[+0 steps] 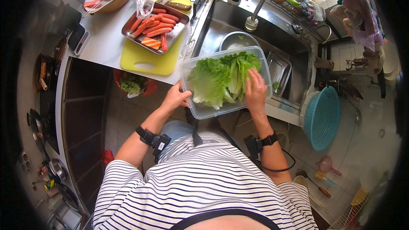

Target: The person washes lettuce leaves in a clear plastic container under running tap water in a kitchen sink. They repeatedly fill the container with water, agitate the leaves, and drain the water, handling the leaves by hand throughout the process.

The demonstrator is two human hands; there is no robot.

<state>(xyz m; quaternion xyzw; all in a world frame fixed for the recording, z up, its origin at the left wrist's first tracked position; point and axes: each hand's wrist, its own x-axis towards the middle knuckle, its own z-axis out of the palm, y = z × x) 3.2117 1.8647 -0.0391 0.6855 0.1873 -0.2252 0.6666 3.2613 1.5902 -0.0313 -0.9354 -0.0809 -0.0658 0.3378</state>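
A clear plastic container (211,114) with green lettuce leaves (209,81) in it is held up at the front edge of the sink. My left hand (176,96) grips its left side, the thumb near the rim. Over the container's right part is my right hand (256,91), fingers spread against the lettuce at that end; whether it also bears on the rim I cannot tell. Partly hidden behind the container, a metal bowl (238,40) stands in the sink. Beside it sits a rectangular steel tray (281,70) with a scrap of green leaf.
Left of the sink, a metal tray (179,36) of red sausages (158,25) overlaps a yellow-green cutting board (145,60). A knife (179,6) lies behind it. The faucet (251,24) hangs over the sink (217,22). A blue plastic basket (322,118) hangs at right; a red bin (150,86) stands below the counter.
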